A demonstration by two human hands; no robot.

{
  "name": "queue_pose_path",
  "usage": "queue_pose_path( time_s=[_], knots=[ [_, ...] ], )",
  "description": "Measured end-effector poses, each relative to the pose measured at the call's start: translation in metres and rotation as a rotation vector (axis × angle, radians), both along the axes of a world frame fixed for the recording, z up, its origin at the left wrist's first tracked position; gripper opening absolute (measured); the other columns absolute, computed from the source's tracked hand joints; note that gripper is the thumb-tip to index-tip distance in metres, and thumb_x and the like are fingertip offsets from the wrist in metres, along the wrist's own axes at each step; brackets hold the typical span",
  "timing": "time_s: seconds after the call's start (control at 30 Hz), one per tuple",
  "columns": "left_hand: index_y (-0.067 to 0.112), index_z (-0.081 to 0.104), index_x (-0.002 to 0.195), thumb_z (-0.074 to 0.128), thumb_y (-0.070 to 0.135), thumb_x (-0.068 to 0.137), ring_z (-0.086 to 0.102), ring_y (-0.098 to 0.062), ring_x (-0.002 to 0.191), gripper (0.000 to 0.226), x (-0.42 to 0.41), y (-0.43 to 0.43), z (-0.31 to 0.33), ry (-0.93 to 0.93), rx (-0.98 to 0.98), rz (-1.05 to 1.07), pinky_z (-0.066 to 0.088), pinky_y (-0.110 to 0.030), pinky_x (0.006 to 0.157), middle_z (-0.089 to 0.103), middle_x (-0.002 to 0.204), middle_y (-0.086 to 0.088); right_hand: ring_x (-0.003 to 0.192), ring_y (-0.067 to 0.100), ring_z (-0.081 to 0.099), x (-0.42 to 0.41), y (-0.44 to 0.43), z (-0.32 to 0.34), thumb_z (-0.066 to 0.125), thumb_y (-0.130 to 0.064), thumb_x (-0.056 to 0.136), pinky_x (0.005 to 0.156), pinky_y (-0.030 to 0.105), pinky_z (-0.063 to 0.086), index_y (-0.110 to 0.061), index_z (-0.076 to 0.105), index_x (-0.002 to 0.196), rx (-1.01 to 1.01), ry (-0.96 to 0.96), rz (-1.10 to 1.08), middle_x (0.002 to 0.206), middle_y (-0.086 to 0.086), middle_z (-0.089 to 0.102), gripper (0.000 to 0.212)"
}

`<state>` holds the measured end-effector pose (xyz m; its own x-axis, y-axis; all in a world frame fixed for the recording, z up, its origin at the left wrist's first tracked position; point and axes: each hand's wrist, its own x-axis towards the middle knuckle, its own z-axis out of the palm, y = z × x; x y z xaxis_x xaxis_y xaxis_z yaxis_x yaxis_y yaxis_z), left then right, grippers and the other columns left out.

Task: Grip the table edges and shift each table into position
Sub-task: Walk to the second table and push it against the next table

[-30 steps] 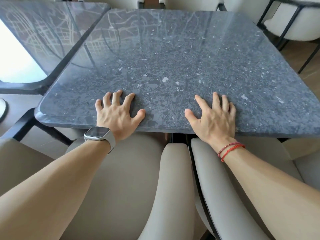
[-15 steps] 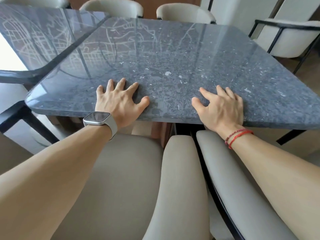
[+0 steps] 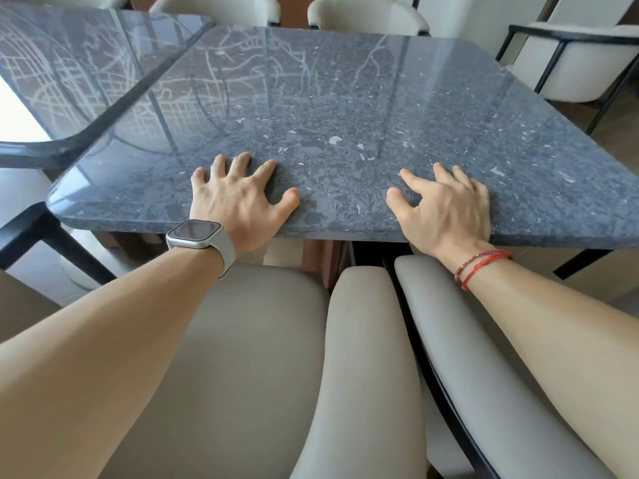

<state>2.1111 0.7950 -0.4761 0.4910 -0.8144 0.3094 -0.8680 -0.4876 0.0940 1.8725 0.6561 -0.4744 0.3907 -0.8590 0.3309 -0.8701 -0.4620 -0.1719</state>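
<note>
Dark speckled stone table (image 3: 345, 108) is seen directly ahead, its near edge above the backs of a left beige chair (image 3: 242, 357) and a right beige chair (image 3: 460, 333). Left hand (image 3: 235, 198) is laid palm-down on the top beside that edge, fingers straight and spread, thumb splayed; wrist with watch (image 3: 193, 233) overhangs the edge. Right hand (image 3: 446, 209) is laid likewise further right, fingers spread and slightly arched, tips on the stone; red cord bracelets (image 3: 480, 267) are worn at the wrist. The top is pressed from above, not clasped. A second glossy table (image 3: 69, 63) is set at far left, close alongside; contact cannot be told.
</note>
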Motion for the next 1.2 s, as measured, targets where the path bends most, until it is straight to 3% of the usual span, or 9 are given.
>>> queue_pose_path(
  time_s=[0.73,0.97,1.13,1.2],
  knots=[
    [0.036,0.056,0.138,0.022,0.078,0.084,0.04,-0.034,0.139,0.077,0.002,0.001,-0.003,0.011,-0.035,-0.003,0.027,-0.057,0.115,0.053,0.146,-0.003,0.145,0.039,0.033,0.001,0.001,0.001,0.027,-0.069,0.086,0.117,0.054,0.019,-0.04,0.054,0.143,0.037,0.036,0.005,0.155,0.017,0.044,0.069],
    [0.04,0.049,0.144,0.022,0.081,0.083,0.034,-0.031,0.144,0.078,0.002,0.002,0.003,0.056,0.02,0.001,0.021,-0.055,0.119,0.045,0.154,0.0,0.142,0.039,0.031,0.0,-0.002,0.011,0.025,-0.078,0.081,0.118,0.058,0.019,-0.039,0.048,0.143,0.159,0.075,0.051,0.151,0.017,0.043,0.076],
    [0.043,0.039,0.152,0.016,0.085,0.076,0.019,-0.028,0.153,0.09,0.002,0.005,0.012,0.147,0.1,-0.01,0.009,-0.053,0.124,0.032,0.163,0.001,0.152,0.042,0.012,0.019,0.018,0.019,0.026,-0.085,0.081,0.12,0.064,0.005,-0.046,0.03,0.154,0.189,0.042,0.162,0.167,0.016,0.019,0.083],
    [0.043,0.044,0.148,0.019,0.085,0.075,0.019,-0.027,0.152,0.088,0.001,0.01,0.016,0.17,0.069,-0.017,0.006,-0.055,0.123,0.035,0.161,0.001,0.153,0.043,0.006,0.034,0.024,0.017,0.028,-0.084,0.086,0.121,0.064,0.002,-0.048,0.024,0.156,0.185,0.065,0.208,0.169,0.014,0.011,0.078]
  ],
)
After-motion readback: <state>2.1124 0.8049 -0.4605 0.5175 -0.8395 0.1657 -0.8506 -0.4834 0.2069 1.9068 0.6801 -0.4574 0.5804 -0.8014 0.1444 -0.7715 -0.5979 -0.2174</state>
